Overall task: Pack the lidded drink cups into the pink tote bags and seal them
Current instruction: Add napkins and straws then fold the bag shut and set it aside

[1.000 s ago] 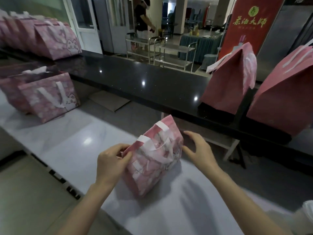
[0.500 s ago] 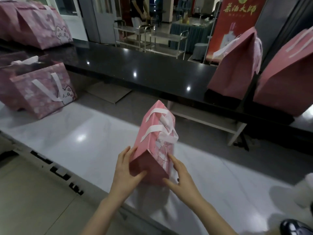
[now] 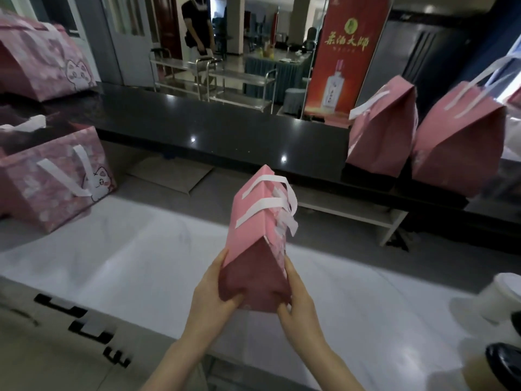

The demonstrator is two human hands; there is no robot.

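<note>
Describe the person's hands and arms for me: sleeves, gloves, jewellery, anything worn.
Both arms are bare as far as the frame shows: no sleeve reaches the left forearm or the right forearm. The left hand and right hand wear no gloves, and no ring, watch or bracelet shows on the wrists or visible fingers. The nails are too blurred to judge.

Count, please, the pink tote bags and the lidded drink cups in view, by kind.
Pink tote bags: 6, though the picture's edges may cut off more
Lidded cups: 2
Total: 8
</note>
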